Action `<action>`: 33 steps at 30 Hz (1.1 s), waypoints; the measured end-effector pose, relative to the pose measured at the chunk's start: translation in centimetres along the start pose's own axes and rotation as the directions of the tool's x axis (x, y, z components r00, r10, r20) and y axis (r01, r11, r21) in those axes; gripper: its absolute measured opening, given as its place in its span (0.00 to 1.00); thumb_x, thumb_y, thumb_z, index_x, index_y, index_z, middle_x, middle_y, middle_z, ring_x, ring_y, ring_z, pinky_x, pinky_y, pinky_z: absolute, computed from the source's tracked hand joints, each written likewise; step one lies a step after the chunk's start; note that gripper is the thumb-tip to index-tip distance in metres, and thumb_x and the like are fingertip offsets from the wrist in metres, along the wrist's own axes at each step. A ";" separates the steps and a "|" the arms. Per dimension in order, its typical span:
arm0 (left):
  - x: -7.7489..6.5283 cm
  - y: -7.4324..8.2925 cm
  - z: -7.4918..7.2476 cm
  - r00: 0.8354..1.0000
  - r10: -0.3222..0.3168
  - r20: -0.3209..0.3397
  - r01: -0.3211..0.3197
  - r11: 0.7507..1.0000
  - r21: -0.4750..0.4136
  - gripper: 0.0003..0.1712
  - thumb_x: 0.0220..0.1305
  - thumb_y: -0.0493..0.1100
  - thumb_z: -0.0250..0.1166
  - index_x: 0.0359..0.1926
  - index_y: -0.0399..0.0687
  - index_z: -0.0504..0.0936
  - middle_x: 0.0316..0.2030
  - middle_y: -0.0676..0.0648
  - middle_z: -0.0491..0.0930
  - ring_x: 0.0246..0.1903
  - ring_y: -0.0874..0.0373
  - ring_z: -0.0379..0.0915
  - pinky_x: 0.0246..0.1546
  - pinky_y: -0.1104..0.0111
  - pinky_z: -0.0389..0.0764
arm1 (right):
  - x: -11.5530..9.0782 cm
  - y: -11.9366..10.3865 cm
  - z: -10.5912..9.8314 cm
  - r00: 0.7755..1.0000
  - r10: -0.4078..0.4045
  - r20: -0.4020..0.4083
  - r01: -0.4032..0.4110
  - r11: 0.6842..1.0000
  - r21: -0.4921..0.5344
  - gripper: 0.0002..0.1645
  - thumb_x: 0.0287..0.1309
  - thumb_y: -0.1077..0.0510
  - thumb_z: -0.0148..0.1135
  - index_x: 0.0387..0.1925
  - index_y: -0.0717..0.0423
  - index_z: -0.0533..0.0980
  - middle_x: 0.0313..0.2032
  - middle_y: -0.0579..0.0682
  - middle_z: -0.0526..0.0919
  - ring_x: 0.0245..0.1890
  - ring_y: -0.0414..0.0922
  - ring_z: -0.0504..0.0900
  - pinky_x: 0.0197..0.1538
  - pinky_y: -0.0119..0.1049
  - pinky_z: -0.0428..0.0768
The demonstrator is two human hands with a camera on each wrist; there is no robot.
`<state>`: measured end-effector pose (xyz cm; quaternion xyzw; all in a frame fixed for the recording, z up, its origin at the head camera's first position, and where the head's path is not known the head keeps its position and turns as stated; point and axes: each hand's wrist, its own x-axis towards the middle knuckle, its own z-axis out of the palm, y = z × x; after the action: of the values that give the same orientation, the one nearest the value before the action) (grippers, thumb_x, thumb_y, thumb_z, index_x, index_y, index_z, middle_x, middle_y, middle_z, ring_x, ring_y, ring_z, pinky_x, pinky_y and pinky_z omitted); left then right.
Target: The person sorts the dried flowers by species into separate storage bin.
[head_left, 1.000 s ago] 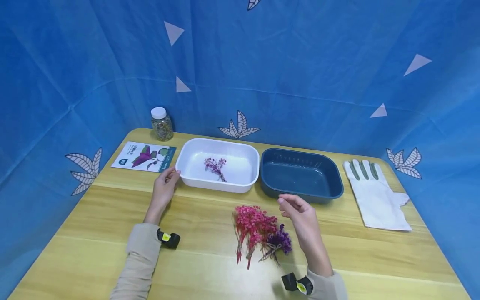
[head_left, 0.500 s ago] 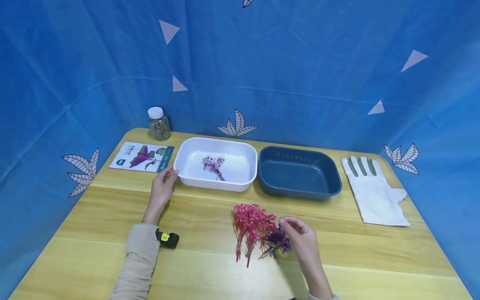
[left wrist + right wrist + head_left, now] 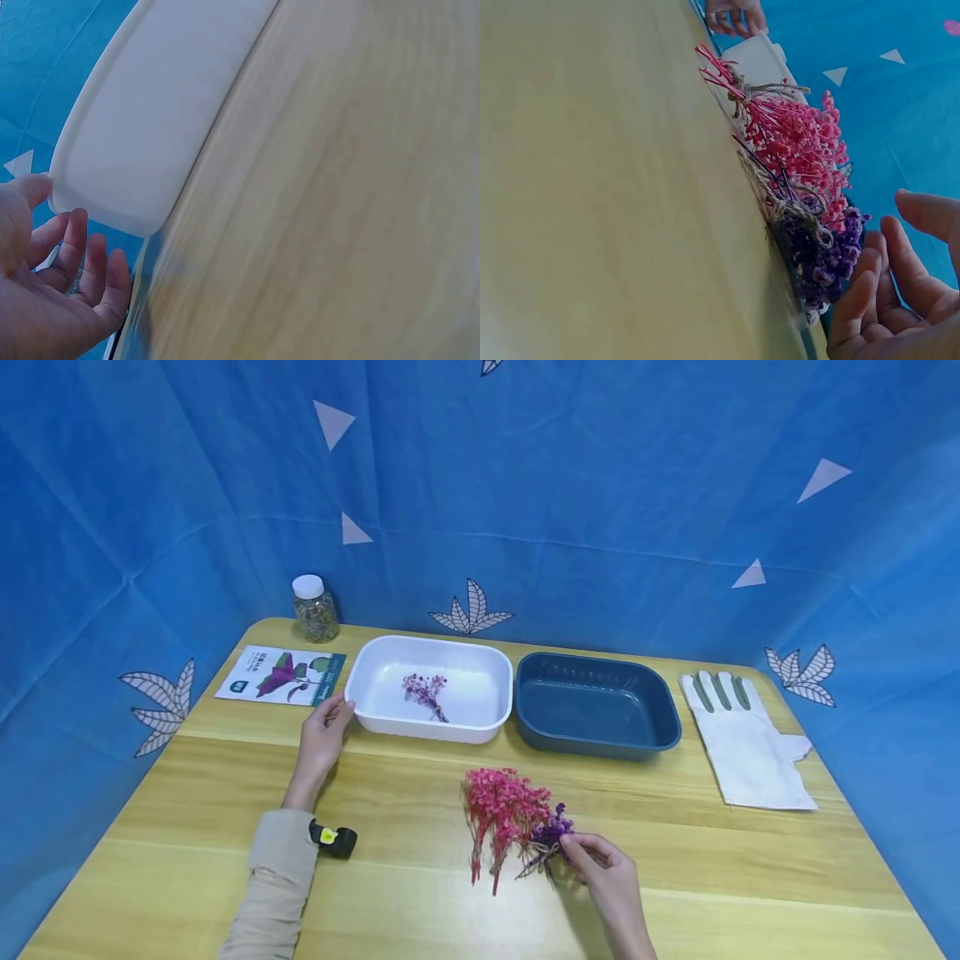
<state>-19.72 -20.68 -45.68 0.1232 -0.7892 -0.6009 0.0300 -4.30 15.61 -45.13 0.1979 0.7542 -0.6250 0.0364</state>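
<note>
My left hand (image 3: 321,742) holds the near left corner of a white plastic basin (image 3: 420,727), thumb and fingertips at its rim. Inside that basin lies a small tied bunch of pale purple dried flowers (image 3: 426,691). My right hand (image 3: 609,878) is at the right side of a dark purple dried flower bunch (image 3: 553,831) tied with twine. Its thumb and fingers (image 3: 907,259) stand apart beside the blooms in the right wrist view. Pink dried flowers (image 3: 504,802), with twine on their stems, lie against the purple bunch on its left.
A dark teal basin (image 3: 600,745) stands right of the white one. Farther right lies a white glove with green-striped fingers (image 3: 750,752). A seed packet (image 3: 281,675) and a white-lidded jar (image 3: 316,610) are at the back left. Blue cloth (image 3: 600,510) hangs behind the table.
My right hand has come down from in front of the teal basin to the purple bunch, its fingers moving toward the blooms. The left hand stays at the white basin's corner.
</note>
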 end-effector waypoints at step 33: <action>0.1 0.0 0.0 1.000 -0.010 -0.007 0.010 1.000 0.014 0.31 0.73 0.53 0.48 0.70 0.41 0.59 0.57 0.37 0.68 0.53 0.51 0.66 0.46 0.74 0.74 | -0.4 0.4 2.1 0.986 -0.157 -0.052 0.117 0.888 -0.446 0.18 0.46 0.47 0.73 0.23 0.58 0.79 0.21 0.45 0.76 0.22 0.38 0.71 0.27 0.28 0.71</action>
<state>-19.85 -20.67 -45.72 0.1293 -0.7926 -0.5952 0.0287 -4.20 13.55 -45.81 0.1576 0.8890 -0.4299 0.0035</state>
